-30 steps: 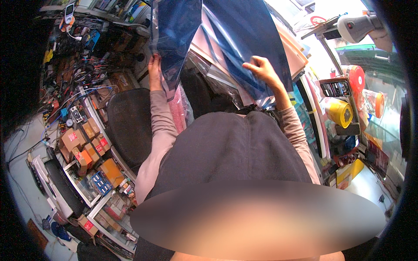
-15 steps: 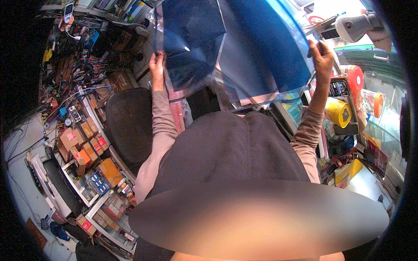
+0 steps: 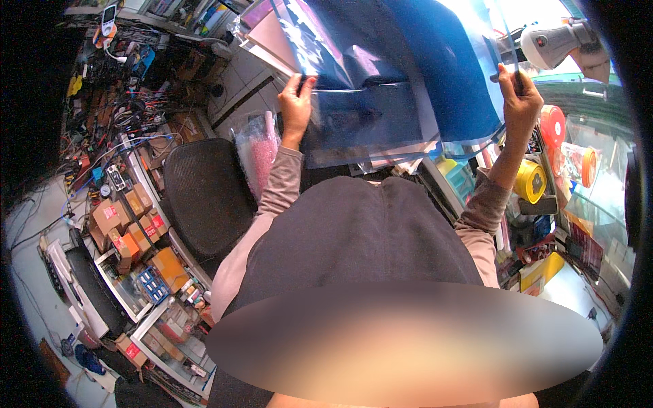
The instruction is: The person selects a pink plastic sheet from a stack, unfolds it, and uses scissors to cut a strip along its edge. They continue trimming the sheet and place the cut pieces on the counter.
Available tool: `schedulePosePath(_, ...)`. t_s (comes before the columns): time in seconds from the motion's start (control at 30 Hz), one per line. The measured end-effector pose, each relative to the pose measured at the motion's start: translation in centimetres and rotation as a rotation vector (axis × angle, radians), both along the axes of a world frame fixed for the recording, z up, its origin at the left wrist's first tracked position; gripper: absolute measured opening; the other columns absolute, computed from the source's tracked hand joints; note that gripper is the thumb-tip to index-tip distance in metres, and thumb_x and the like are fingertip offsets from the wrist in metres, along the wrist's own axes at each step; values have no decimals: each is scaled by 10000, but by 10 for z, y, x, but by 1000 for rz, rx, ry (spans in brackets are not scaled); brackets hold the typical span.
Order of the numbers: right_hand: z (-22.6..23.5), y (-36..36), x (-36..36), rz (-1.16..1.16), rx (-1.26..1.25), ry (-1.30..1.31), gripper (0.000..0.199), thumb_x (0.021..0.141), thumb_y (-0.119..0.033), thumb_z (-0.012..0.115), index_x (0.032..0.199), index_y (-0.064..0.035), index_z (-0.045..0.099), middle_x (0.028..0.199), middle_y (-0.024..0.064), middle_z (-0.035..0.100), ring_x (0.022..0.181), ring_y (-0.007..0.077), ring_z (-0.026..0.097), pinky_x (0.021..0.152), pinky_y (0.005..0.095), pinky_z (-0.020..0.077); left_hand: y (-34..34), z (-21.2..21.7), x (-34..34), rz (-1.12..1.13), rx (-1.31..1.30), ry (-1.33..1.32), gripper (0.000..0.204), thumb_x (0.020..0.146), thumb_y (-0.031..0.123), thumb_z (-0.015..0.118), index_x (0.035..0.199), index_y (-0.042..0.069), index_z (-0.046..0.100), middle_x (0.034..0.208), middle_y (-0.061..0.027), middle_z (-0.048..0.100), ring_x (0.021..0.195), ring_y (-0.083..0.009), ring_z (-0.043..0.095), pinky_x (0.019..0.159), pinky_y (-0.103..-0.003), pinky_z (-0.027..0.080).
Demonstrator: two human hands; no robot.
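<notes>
A large, glossy blue sheet [image 3: 442, 75] with clear plastic along its edges is stretched out in front of me. Thumb and fingers of my left hand [image 3: 295, 114] are closed on its left edge. On the opposite side my right hand [image 3: 522, 102] pinches the clear right edge, held a little higher. Light glints off the creased plastic near my left hand, and its lower part hangs in a fold above my dark top. Beside my left forearm stands a pink roll in clear wrapping [image 3: 262, 153].
A black mesh chair [image 3: 204, 194] is at my left, next to shelves with several cardboard boxes [image 3: 132, 217]. Cables and tools crowd the far left. At the right are a yellow round tub [image 3: 530, 182], a red-lidded one [image 3: 552, 126] and a white lamp-like device [image 3: 547, 46].
My left hand has moved right with the sheet's left edge, uncovering the pink roll and some floor tiles. My right hand has shifted slightly right. The sheet's folds have changed shape.
</notes>
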State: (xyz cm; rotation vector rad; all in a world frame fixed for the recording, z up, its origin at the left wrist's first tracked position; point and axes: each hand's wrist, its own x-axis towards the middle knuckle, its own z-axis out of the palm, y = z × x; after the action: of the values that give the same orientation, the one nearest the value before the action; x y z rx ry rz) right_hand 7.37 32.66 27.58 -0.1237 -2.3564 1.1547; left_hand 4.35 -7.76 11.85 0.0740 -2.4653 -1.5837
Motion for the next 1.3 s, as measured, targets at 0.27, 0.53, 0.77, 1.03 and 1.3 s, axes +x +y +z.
schedulePosePath(0.27, -3, -68, 14, -13, 460, -105, 303, 914, -287, 725, 760, -51, 615, 624, 101, 614, 518, 247, 585, 521, 336, 461, 62, -27, 1, 16, 6, 83, 122, 945, 161, 689, 949, 42, 665, 725, -20, 662, 623, -108, 621, 583, -278, 504)
schedulePosePath(0.53, -58, -109, 15, 649, 213, -260, 329, 872, -371, 723, 1001, -73, 672, 960, 79, 689, 869, 269, 663, 848, 384, 484, 41, -71, -11, -139, 504, -302, 287, 930, 48, 662, 1182, 6, 531, 821, -33, 652, 671, -100, 603, 596, -249, 489)
schedulePosePath(0.77, -164, -14, -65, -291, 588, -291, 376, 929, -342, 665, 1188, -70, 681, 943, 181, 718, 969, 354, 676, 906, 436, 504, 54, -76, -30, -171, 369, -220, 285, 917, -16, 570, 1194, 1, 505, 885, -16, 538, 815, -102, 551, 691, -268, 461)
schedulePosePath(1.03, -196, 17, -101, -119, 122, -443, 289, 920, -302, 664, 1063, -63, 741, 991, 174, 737, 938, 330, 717, 830, 421, 538, 56, -50, -40, -335, 697, -484, 240, 891, -19, 558, 1114, 70, 569, 896, 8, 593, 770, -101, 567, 680, -234, 464)
schedulePosePath(1.3, -211, 34, -130, -21, 77, -444, 271, 943, -233, 635, 1096, -35, 736, 1045, 188, 730, 982, 279, 723, 883, 366, 532, 37, -59, -102, -97, 939, -495, 163, 1006, 185, 556, 1146, 104, 548, 945, -17, 605, 757, -158, 641, 660, -343, 574)
